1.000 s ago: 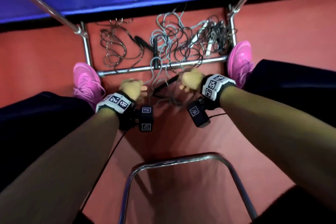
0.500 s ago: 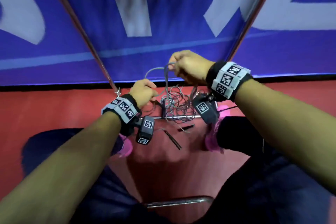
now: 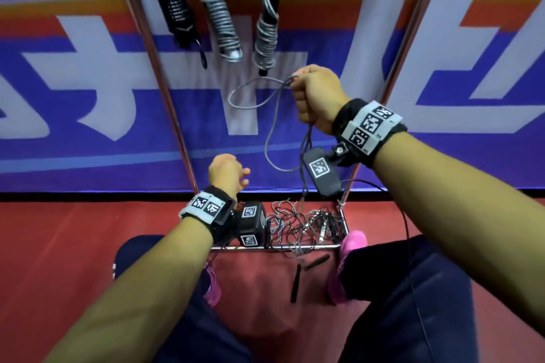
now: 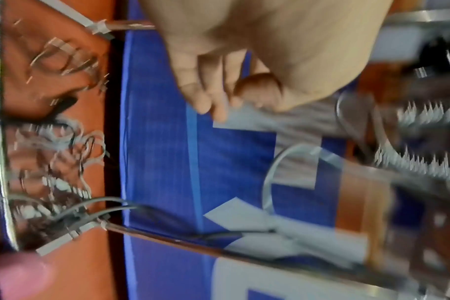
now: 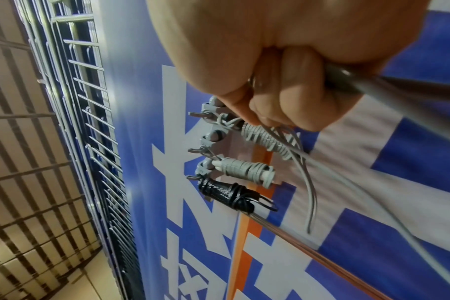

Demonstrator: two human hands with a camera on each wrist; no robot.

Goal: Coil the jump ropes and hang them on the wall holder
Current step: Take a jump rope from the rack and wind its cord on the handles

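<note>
Right grip around rope, near pole

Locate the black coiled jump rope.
In the head view, the black coiled jump rope hangs at upper left, leftmost of three hung bundles, beside the grey coil.

No legible text: cropped white characters on banner, coded squares on wristbands.

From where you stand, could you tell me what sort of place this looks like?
Probably a sports hall or gym: a red floor, a big blue banner, and coiled jump ropes hung on a wall holder.
</note>
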